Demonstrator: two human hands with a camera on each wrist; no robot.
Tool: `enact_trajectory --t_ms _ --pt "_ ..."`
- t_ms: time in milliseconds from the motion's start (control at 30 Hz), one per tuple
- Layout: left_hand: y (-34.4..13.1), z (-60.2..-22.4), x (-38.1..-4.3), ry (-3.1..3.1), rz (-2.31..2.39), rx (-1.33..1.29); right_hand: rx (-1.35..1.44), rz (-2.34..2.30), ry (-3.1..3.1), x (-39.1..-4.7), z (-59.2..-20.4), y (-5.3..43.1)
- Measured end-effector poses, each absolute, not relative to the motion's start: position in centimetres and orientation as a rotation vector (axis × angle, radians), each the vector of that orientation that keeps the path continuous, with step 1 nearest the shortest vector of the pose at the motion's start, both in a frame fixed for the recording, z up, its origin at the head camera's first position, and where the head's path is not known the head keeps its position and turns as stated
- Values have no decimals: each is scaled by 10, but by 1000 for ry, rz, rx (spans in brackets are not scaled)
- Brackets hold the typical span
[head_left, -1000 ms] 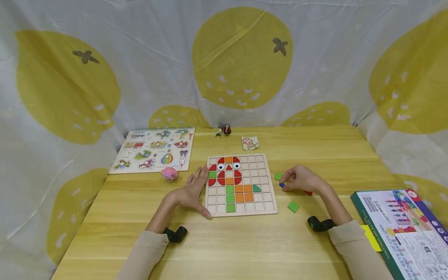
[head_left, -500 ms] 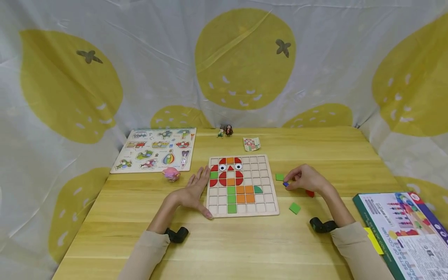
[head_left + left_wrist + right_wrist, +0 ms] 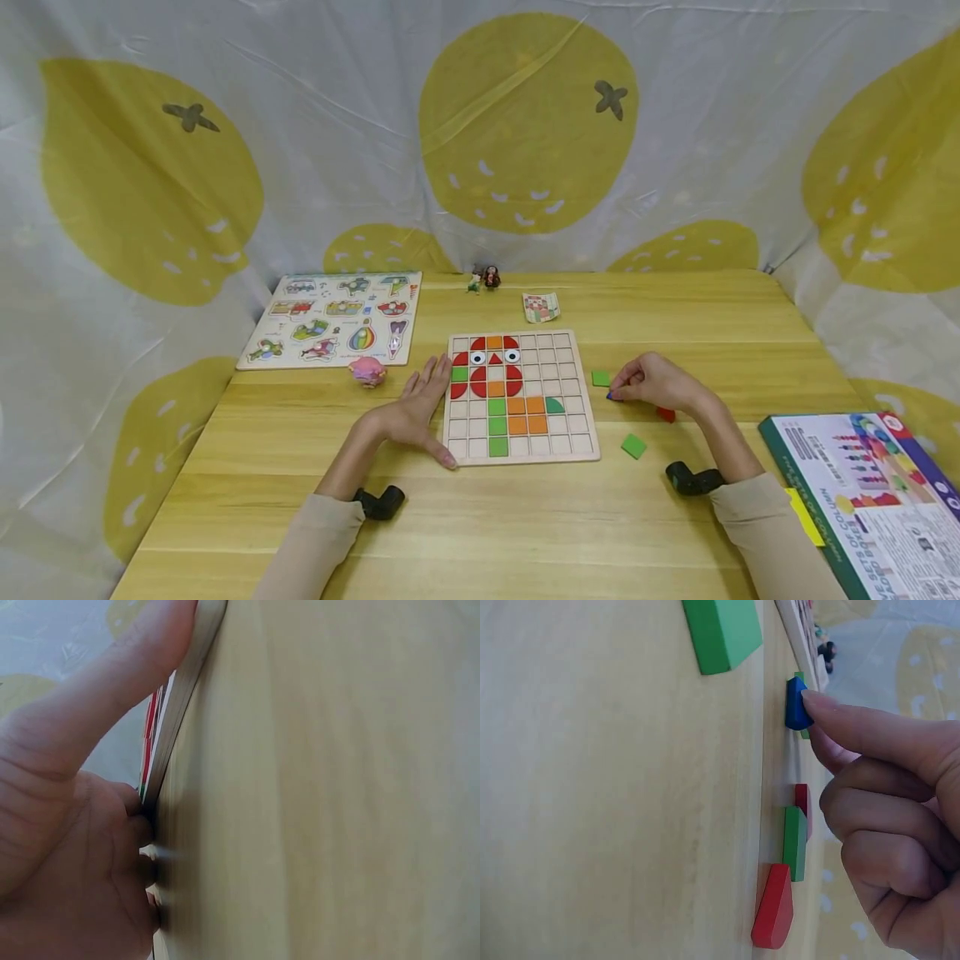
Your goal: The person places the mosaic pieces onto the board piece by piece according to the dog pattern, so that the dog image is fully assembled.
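Observation:
My left hand (image 3: pixel 408 421) lies along the left side of a wooden grid board (image 3: pixel 558 368), fingers straight and thumb spread to its front corner. In the left wrist view the thumb (image 3: pixel 112 686) touches the board's edge. Red, orange and green tiles and two eye tiles fill part of the grid. Right of the board, my right hand (image 3: pixel 658 387) pinches a small blue block (image 3: pixel 795 705) between thumb and index finger, just over the table. Around it lie a green square tile (image 3: pixel 601 378), another green tile (image 3: pixel 633 447) and a red piece (image 3: pixel 773 907).
A vehicle peg puzzle (image 3: pixel 330 323) and a pink toy (image 3: pixel 367 372) lie left of the board. Behind it are a small picture card (image 3: pixel 541 307) and two figurines (image 3: pixel 491 277). A large printed box (image 3: pixel 873 492) occupies the right front. Patterned cloth (image 3: pixel 525 125) surrounds the table.
My right hand has shifted slightly right with the blue block, which has turned in the fingertips and shows less. The left hand stays against the board. The head view has shifted a little.

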State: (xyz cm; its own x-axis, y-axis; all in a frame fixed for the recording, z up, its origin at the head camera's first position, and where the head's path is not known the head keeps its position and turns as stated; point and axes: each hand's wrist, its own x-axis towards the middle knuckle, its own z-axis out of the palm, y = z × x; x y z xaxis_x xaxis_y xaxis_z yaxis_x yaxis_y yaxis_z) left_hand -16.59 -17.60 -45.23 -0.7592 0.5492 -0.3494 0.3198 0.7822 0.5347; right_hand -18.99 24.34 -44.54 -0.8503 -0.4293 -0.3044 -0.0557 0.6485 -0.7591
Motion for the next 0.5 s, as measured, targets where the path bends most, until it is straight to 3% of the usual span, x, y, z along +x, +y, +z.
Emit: enact_trajectory --t_ms 500 --pt "-175 -451 -166 2460 619 647 -382 -1017 2564 -187 -446 237"
